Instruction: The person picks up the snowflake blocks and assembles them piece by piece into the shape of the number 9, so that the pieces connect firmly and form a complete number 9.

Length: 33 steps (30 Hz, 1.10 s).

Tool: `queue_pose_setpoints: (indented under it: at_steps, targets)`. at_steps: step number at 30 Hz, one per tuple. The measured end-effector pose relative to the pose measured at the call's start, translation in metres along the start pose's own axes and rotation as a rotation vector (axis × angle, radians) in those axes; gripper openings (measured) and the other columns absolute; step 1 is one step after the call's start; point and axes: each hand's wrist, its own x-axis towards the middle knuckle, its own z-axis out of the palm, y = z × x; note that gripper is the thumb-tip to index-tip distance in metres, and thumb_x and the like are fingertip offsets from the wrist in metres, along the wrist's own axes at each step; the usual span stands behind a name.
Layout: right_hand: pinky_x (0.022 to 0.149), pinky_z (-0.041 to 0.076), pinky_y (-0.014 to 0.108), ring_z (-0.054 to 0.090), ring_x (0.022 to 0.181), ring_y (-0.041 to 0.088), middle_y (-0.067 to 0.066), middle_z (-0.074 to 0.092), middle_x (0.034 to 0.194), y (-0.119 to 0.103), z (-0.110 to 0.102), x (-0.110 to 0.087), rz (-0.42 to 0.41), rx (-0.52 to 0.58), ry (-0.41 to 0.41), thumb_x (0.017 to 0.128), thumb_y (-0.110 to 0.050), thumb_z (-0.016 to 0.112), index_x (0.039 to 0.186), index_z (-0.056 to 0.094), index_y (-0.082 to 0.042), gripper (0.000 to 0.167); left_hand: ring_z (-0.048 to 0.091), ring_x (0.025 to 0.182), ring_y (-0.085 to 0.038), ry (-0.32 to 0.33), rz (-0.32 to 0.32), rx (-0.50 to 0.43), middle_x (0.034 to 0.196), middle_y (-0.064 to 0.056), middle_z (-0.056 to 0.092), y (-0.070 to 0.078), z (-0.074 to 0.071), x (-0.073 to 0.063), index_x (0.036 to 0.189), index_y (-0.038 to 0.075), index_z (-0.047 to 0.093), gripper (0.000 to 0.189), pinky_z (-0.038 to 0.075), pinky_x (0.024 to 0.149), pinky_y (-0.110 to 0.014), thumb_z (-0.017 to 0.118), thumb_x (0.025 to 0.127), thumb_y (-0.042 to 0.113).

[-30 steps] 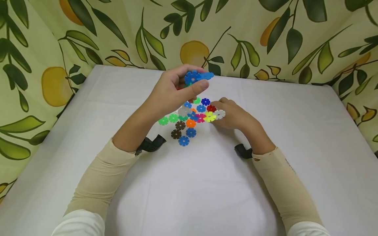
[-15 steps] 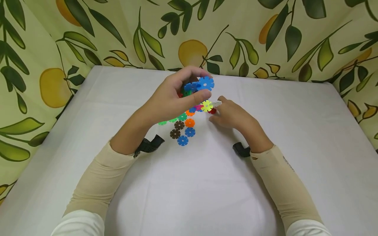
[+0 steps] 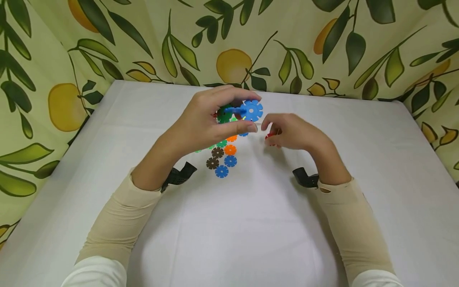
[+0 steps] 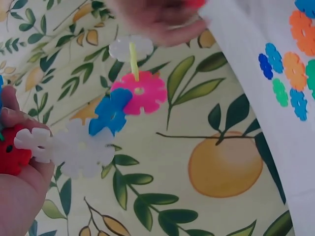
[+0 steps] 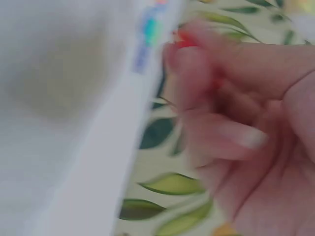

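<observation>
My left hand (image 3: 206, 119) grips a chain of interlocking notched plastic discs above the table. In the head view a blue disc (image 3: 252, 110) and a green disc (image 3: 224, 114) show between thumb and fingers. The left wrist view shows more of the chain: a red disc (image 4: 12, 155) at the palm, a white disc (image 4: 81, 147), a blue disc (image 4: 110, 112), a pink disc (image 4: 142, 96) and, edge-on, a yellow one (image 4: 134, 61). To its right, my right hand (image 3: 294, 129) pinches a loose red disc (image 3: 269, 138), mostly covered by the fingers and blurred in the right wrist view.
Loose discs lie on the white-covered table (image 3: 244, 223), among them a brown disc (image 3: 212, 163), an orange disc (image 3: 230, 150) and a blue disc (image 3: 221, 171). Others are partly hidden behind my left hand. A leaf-and-fruit patterned curtain (image 3: 172, 36) stands behind the table.
My right hand has picked up the red disc from the table and lifted it slightly rightward. The left hand has lowered a little and turned the chain, so its blue disc faces the head camera.
</observation>
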Motion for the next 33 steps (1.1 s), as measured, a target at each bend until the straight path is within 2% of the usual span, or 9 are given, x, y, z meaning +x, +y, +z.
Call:
queue_pose_setpoints:
  at_steps: [2, 5, 7, 9, 12, 20, 26, 29, 33]
  targets:
    - [0.060, 0.049, 0.031, 0.059, 0.064, 0.024, 0.008, 0.069, 0.082, -0.006, -0.011, -0.012, -0.102, 0.092, 0.170, 0.089, -0.008, 0.077, 0.104, 0.066, -0.005, 0.018, 0.062, 0.099, -0.014, -0.003, 0.011, 0.021, 0.113, -0.006, 0.070, -0.001, -0.002, 0.001, 0.121, 0.000, 0.068, 0.049, 0.054, 0.084, -0.032, 0.088, 0.078, 0.012]
    - [0.056, 0.051, 0.024, 0.061, 0.060, 0.022, 0.011, 0.070, 0.083, -0.016, -0.023, -0.031, -0.320, 0.247, 0.390, 0.088, 0.003, 0.075, 0.102, 0.067, 0.001, 0.016, 0.063, 0.100, -0.014, -0.012, 0.007, 0.022, 0.112, -0.006, 0.070, -0.002, -0.003, 0.002, 0.120, 0.000, 0.069, 0.048, 0.054, 0.084, -0.031, 0.088, 0.078, 0.011]
    - [0.061, 0.055, 0.022, 0.065, 0.064, 0.021, 0.014, 0.071, 0.087, -0.024, -0.027, -0.042, -0.485, 0.355, 0.449, 0.085, 0.015, 0.070, 0.104, 0.066, 0.008, 0.020, 0.063, 0.100, -0.014, -0.018, 0.001, 0.010, 0.111, -0.006, 0.070, -0.002, -0.004, 0.002, 0.120, 0.000, 0.069, 0.047, 0.054, 0.084, -0.031, 0.087, 0.078, 0.010]
    - [0.066, 0.058, 0.025, 0.069, 0.070, 0.022, 0.017, 0.071, 0.090, -0.033, -0.028, -0.049, -0.620, 0.415, 0.470, 0.082, 0.023, 0.067, 0.103, 0.065, 0.012, 0.024, 0.062, 0.099, -0.014, -0.023, -0.012, 0.002, 0.111, -0.005, 0.070, -0.002, -0.004, 0.002, 0.120, 0.000, 0.069, 0.046, 0.054, 0.083, -0.031, 0.087, 0.079, 0.010]
    - [0.070, 0.058, 0.026, 0.070, 0.074, 0.021, 0.017, 0.071, 0.090, -0.046, -0.025, -0.055, -0.721, 0.403, 0.473, 0.080, 0.026, 0.067, 0.100, 0.065, 0.014, 0.023, 0.062, 0.100, -0.014, -0.032, -0.027, -0.005, 0.112, -0.005, 0.070, -0.002, -0.003, 0.002, 0.121, 0.001, 0.069, 0.046, 0.055, 0.082, -0.031, 0.086, 0.080, 0.012]
    - [0.071, 0.057, 0.022, 0.067, 0.071, 0.013, 0.009, 0.070, 0.086, -0.060, -0.021, -0.061, -0.698, 0.183, 0.500, 0.078, 0.022, 0.072, 0.097, 0.068, 0.011, 0.023, 0.063, 0.098, -0.015, -0.041, 0.004, -0.028, 0.111, -0.006, 0.070, -0.004, -0.001, 0.000, 0.120, 0.000, 0.068, 0.046, 0.056, 0.081, -0.033, 0.087, 0.079, 0.009]
    - [0.071, 0.056, 0.022, 0.063, 0.070, 0.011, 0.006, 0.070, 0.085, -0.065, -0.018, -0.061, -0.696, 0.117, 0.556, 0.081, 0.016, 0.074, 0.094, 0.070, 0.008, 0.016, 0.062, 0.097, -0.013, -0.117, 0.002, -0.051, 0.112, -0.005, 0.069, -0.004, 0.002, 0.000, 0.123, -0.002, 0.065, 0.044, 0.055, 0.082, -0.032, 0.082, 0.084, 0.011]
    - [0.068, 0.055, 0.020, 0.062, 0.067, 0.009, 0.004, 0.069, 0.082, -0.069, -0.015, -0.062, -0.694, 0.060, 0.589, 0.083, 0.012, 0.074, 0.091, 0.071, 0.005, 0.011, 0.060, 0.086, -0.011, -0.155, -0.012, -0.041, 0.103, -0.001, 0.068, -0.003, 0.005, -0.001, 0.123, 0.000, 0.062, 0.039, 0.053, 0.076, -0.029, 0.077, 0.090, 0.014]
    - [0.065, 0.053, 0.018, 0.060, 0.064, 0.005, 0.002, 0.068, 0.079, -0.072, -0.011, -0.063, -0.692, 0.025, 0.587, 0.084, 0.010, 0.074, 0.089, 0.071, 0.003, 0.009, 0.055, 0.073, -0.010, -0.168, -0.027, -0.046, 0.090, 0.003, 0.066, -0.004, 0.007, -0.002, 0.117, 0.003, 0.061, 0.033, 0.050, 0.066, -0.029, 0.076, 0.091, 0.016]
